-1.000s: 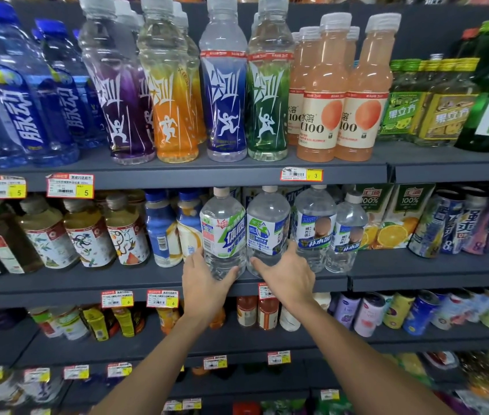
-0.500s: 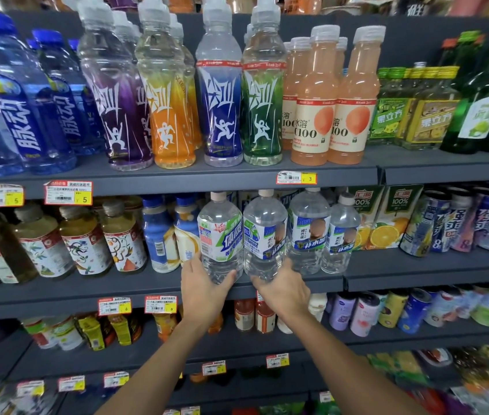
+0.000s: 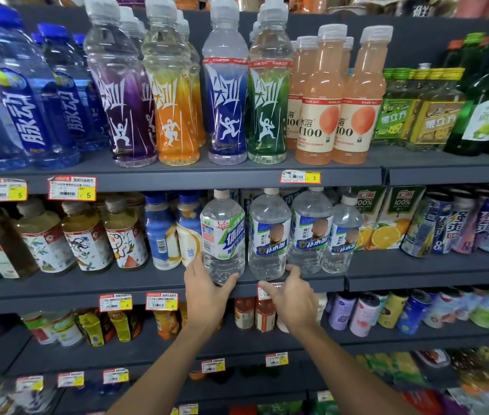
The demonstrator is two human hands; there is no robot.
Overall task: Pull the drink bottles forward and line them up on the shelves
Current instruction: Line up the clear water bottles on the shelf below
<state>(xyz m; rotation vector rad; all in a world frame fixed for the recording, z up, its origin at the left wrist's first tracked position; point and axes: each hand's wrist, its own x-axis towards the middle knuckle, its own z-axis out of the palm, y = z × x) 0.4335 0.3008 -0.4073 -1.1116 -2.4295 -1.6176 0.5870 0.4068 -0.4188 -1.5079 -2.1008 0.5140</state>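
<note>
On the middle shelf [image 3: 153,283], a clear bottle with a green label [image 3: 222,235] stands at the front edge. My left hand [image 3: 207,295] grips its base, fingers on the left side and thumb on the right. Beside it stands a clear bottle with a blue label [image 3: 268,235]. My right hand [image 3: 292,298] holds its base, fingers curled round the right side and thumb lying in front near the price tag. Two more blue-label bottles [image 3: 312,232] [image 3: 342,235] stand to the right, slightly further back.
Brown tea bottles [image 3: 84,235] and blue-capped milk drinks [image 3: 162,235] fill the shelf to the left. Juice cartons [image 3: 387,217] and cans [image 3: 459,226] sit to the right. The upper shelf holds tall sports drinks [image 3: 225,94] and peach bottles [image 3: 321,100]. Cans [image 3: 366,316] line the lower shelf.
Both hands have drawn the green-label and blue-label bottles forward to the shelf's front edge. My right thumb has slipped down in front of the bottle's base.
</note>
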